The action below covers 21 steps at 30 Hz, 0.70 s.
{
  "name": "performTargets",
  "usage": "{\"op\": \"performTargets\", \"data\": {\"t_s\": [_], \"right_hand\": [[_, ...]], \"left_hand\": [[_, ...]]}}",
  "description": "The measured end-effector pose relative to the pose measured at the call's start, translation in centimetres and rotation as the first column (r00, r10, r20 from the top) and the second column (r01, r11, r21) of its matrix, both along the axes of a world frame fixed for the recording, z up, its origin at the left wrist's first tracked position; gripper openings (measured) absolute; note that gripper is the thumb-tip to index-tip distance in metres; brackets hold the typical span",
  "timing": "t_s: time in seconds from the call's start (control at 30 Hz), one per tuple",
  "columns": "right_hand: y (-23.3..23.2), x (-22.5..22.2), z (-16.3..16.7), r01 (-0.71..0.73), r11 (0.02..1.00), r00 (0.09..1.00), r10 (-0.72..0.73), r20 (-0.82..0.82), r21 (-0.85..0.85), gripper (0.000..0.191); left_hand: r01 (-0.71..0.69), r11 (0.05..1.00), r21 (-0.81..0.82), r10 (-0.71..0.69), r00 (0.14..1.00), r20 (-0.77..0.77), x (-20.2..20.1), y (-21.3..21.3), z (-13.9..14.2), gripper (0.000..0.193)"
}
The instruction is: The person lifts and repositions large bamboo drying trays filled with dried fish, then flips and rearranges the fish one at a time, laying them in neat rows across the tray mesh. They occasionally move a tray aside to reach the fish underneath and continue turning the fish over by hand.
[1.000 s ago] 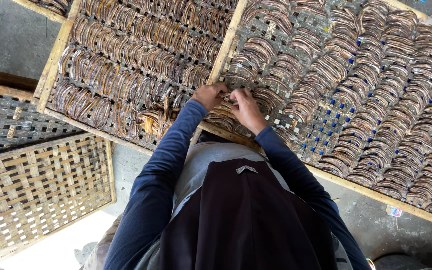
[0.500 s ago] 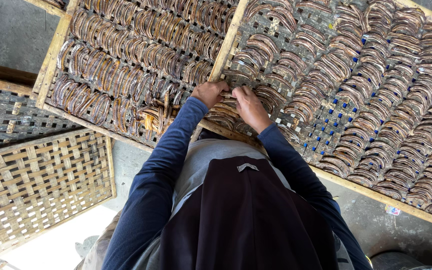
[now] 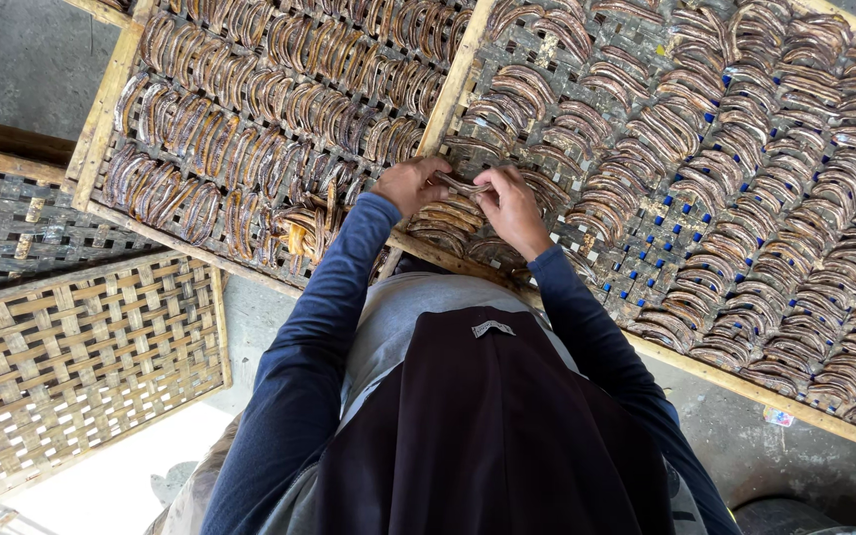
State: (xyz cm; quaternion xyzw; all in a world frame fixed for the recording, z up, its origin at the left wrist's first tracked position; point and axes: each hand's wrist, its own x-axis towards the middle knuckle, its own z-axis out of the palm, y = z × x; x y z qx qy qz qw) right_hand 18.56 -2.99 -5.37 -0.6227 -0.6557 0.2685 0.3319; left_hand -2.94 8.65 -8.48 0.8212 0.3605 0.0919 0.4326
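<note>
Brown, curved dried fish fill two woven bamboo trays set edge to edge in wooden frames. The left hand (image 3: 410, 184) and the right hand (image 3: 513, 206) meet over the near corner of the right tray (image 3: 646, 260), and both pinch one dark strip of fish (image 3: 462, 186) stretched between their fingertips, each grip narrow and closed on an end of it. That strip sits just above a small heap of similar fish (image 3: 453, 220) lying at 6 o'clock from it, touching the tray's near rail.

From the hands, the wooden divider (image 3: 456, 74) between the trays runs off toward 12 o'clock. At 9 to 10 o'clock the left tray (image 3: 101, 129) is packed with rows of upright curved fish, with a few paler, looser pieces (image 3: 301, 230) at its near edge. From 1 to 4 o'clock the right tray carries fanned rows of fish, and blue spots (image 3: 668, 238) show through bare weave at 3 o'clock.

Empty woven racks (image 3: 71, 357) lie at 8 o'clock on the grey floor. Dark blue sleeves (image 3: 319, 327) and a dark apron (image 3: 487, 426) cover the view at 6 o'clock, hiding the near rail beneath them.
</note>
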Motion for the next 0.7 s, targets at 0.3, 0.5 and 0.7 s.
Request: {"op": "performTargets", "data": {"t_s": [0.3,0.5,0.7], "right_hand": [[-1.2,-1.2,-0.7,-0.087,0.996,0.983,0.084,0.161,0.014,0.028],[-1.7,-0.5,-1.2,-0.053,0.996,0.884,0.079,0.461,-0.070,0.020],[-2.8,-0.6,-1.5,-0.082,0.995,0.896,0.096,0.435,-0.050,0.015]], "left_hand": [[-0.018,0.970,0.243,-0.009,0.994,0.109,-0.2,-0.5,-1.2,0.017],[-0.047,0.906,0.420,0.091,0.992,-0.085,0.4,-1.3,-1.3,0.013],[0.017,0.934,0.356,0.066,0.974,-0.218,0.6,-1.0,-1.2,0.017]]}}
